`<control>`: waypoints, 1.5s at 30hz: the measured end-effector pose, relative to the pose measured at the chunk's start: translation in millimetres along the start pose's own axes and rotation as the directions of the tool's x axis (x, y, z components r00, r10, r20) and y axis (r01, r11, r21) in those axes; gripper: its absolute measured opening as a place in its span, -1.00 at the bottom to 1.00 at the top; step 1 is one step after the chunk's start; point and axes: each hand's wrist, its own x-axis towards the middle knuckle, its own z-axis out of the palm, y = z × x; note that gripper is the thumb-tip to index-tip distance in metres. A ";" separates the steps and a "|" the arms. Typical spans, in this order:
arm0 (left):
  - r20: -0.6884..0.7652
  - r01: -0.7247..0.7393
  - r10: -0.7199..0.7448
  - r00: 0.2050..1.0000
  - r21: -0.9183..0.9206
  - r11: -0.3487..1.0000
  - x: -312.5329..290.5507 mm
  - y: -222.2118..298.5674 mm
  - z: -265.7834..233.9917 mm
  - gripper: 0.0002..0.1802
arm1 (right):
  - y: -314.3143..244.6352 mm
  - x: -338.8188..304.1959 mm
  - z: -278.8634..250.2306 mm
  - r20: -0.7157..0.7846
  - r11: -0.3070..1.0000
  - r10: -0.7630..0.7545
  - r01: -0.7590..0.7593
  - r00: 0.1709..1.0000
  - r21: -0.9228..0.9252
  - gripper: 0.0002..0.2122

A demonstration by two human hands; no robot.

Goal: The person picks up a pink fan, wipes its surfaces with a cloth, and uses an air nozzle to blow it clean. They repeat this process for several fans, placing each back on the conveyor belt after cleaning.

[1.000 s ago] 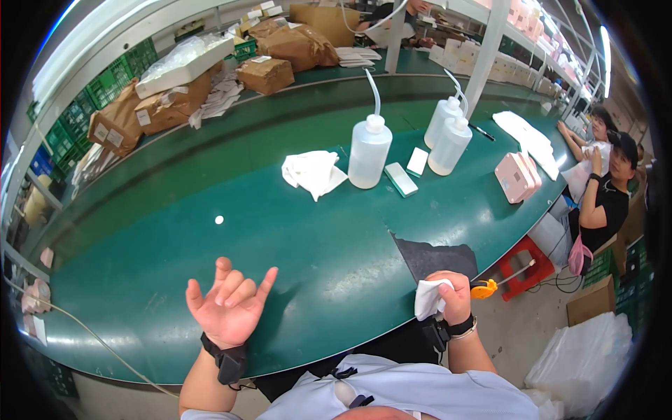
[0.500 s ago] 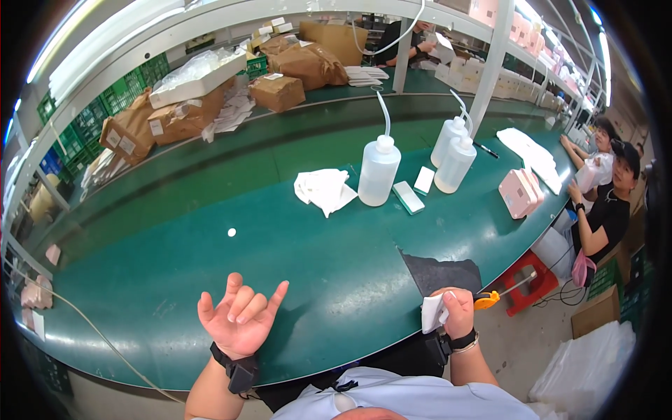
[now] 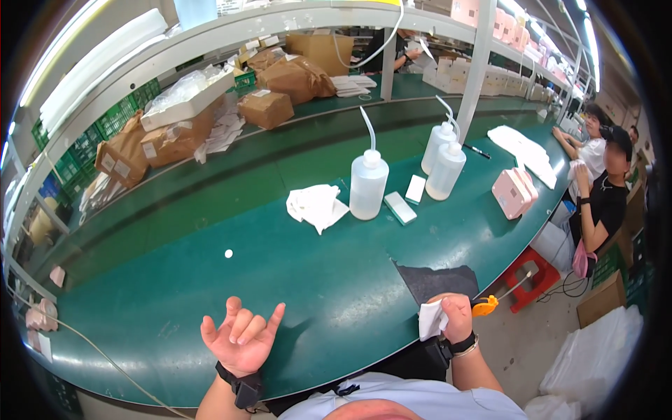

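My left hand (image 3: 241, 338) is held palm up above the near side of the green table (image 3: 175, 294), its fingers loosely spread and partly curled, with nothing in it. At the table's front edge, my right hand (image 3: 456, 318) is closed around a folded white cloth (image 3: 432, 320). Just behind that hand lies a dark grey cloth (image 3: 437, 281). An orange-handled tool (image 3: 484, 306) shows right beside the right hand; whether the fingers touch it cannot be told. A small white disc (image 3: 228, 253) lies on the table beyond my left hand.
Squeeze wash bottles (image 3: 369, 185) stand mid-table, between a crumpled white cloth (image 3: 316, 208) and a pink box (image 3: 514, 192). Two small white-topped blocks (image 3: 400, 208) lie near them. Cartons (image 3: 266, 108) line the far side. Co-workers (image 3: 607, 203) are at the right end, past a red stool (image 3: 532, 285).
The view has tilted slightly, so the table things sit lower. Both my hands keep nearly the same pose. At the right, the nearer co-worker's hand has risen.
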 end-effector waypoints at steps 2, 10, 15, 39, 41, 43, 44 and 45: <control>-0.002 0.004 -0.004 1.000 -0.007 1.000 1.3 -0.8 -3.3 -0.53 | -4.8 5.6 -0.8 0.027 1.000 -0.023 0.023 0.999 -0.020 -0.64; -0.013 0.006 -0.006 1.000 -0.034 0.999 0.4 -3.3 -6.2 -0.48 | -3.4 0.0 -0.1 0.015 0.994 -0.075 0.076 0.997 -0.082 -0.68; -0.057 -0.001 -0.003 0.998 -0.068 0.998 -4.8 -6.5 -9.7 -0.49 | -1.2 -4.5 1.5 -0.010 0.996 -0.080 0.080 0.997 -0.038 -0.67; -0.255 0.014 -0.070 0.964 -0.215 0.977 -1.9 -5.9 -22.7 -0.56 | 4.7 -2.6 1.4 -0.111 0.996 -0.083 0.080 0.990 -0.031 -0.66; -0.231 0.026 -0.073 0.970 -0.201 0.979 -2.2 -6.2 -23.5 -0.56 | 2.8 -5.4 3.6 -0.099 0.993 -0.114 0.112 0.988 -0.029 -0.66; -0.230 0.034 -0.084 0.970 -0.214 0.976 -2.4 -7.0 -26.1 -0.55 | 2.0 -6.4 5.1 -0.106 0.991 -0.128 0.125 0.986 -0.036 -0.66; -0.230 0.039 -0.091 0.969 -0.220 0.975 -2.7 -7.4 -27.7 -0.54 | 2.1 -5.5 5.1 -0.103 0.992 -0.121 0.118 0.987 -0.034 -0.66; -0.228 0.052 -0.106 0.968 -0.229 0.972 -4.0 -7.2 -28.6 -0.54 | 2.3 -4.6 4.9 -0.101 0.993 -0.112 0.110 0.988 -0.032 -0.65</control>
